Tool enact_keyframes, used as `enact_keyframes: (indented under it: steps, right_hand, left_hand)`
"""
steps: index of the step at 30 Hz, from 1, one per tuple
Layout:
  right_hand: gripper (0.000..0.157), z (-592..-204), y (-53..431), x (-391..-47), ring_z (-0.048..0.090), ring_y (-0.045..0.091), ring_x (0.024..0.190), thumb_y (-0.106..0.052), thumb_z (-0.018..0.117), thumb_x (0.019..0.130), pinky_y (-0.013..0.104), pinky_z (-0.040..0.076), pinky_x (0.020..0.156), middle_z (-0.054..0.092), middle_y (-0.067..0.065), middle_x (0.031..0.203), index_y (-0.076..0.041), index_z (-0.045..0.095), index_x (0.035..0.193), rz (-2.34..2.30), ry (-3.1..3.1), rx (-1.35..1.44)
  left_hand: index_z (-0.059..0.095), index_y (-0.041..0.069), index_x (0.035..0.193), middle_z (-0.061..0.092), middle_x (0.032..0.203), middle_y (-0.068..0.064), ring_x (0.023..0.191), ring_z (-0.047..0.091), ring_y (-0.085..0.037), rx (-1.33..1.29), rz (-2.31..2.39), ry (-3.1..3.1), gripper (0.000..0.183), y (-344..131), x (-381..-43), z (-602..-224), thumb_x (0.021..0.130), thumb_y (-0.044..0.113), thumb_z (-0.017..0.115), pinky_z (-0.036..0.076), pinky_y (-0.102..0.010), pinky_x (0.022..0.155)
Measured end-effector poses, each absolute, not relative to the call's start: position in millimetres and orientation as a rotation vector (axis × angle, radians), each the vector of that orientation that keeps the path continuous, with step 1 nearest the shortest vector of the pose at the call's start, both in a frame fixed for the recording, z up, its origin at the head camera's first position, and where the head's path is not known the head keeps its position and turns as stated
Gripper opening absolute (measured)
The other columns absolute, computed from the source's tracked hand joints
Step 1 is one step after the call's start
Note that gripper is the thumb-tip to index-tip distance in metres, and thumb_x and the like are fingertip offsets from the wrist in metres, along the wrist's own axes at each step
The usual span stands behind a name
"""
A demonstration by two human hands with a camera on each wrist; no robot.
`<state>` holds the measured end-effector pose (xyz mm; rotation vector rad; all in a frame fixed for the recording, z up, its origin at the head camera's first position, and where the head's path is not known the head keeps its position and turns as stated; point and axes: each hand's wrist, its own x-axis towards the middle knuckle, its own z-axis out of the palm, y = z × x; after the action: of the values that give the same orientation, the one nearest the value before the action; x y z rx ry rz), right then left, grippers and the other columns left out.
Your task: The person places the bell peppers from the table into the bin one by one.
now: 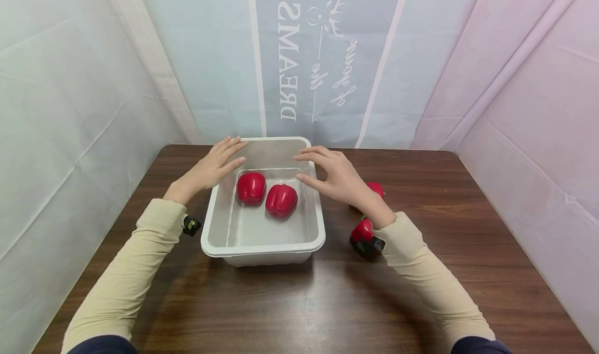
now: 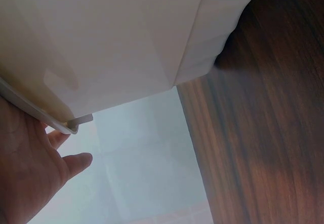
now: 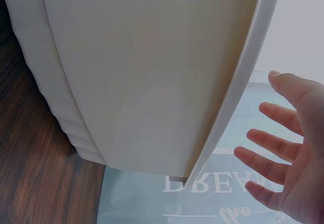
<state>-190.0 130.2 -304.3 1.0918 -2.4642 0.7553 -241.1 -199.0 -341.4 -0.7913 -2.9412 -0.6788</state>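
Note:
A white plastic tub (image 1: 262,235) holds two red bell peppers, one pepper (image 1: 251,188) towards its left side and the other pepper (image 1: 282,201) near the middle. At the tub's upper left edge is my left hand (image 1: 206,170), fingers extended and thumb apart, gripping nothing. Over the right rim hovers my right hand (image 1: 336,176), with fingers spread and nothing held. The right wrist view shows the right hand (image 3: 298,148) beside the tub's outer wall (image 3: 136,77), apart from the rim. In the left wrist view the left hand (image 2: 30,168) is by the rim; contact is unclear.
Right of the tub, a red pepper (image 1: 376,188) and another red pepper (image 1: 362,230) lie on the brown wooden table (image 1: 290,307), partly hidden by my right arm and wrist camera. A printed cloth (image 1: 323,57) hangs behind, and pale cloth walls stand on both sides.

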Motion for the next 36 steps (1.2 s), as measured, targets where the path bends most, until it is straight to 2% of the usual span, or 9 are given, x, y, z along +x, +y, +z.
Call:
enact_keyframes:
  steps: [36]
  right_hand:
    - [0.041, -310.7, 139.5, -191.6, 0.056, 0.015, 0.111, -0.035, 0.069, 0.083, 0.044, 0.041, 0.092, 0.059, 0.000, 0.119, -0.016, 0.063, 0.119, 0.769, -2.400, 1.091]
  left_hand:
    - [0.022, 0.023, 0.149, 0.014, 0.155, -0.011, 0.143, 0.000, -0.029, -0.800, -0.665, -2.940, 0.060, -198.2, -241.2, -343.4, 0.097, 0.053, 0.031, 0.003, -0.056, 0.112]
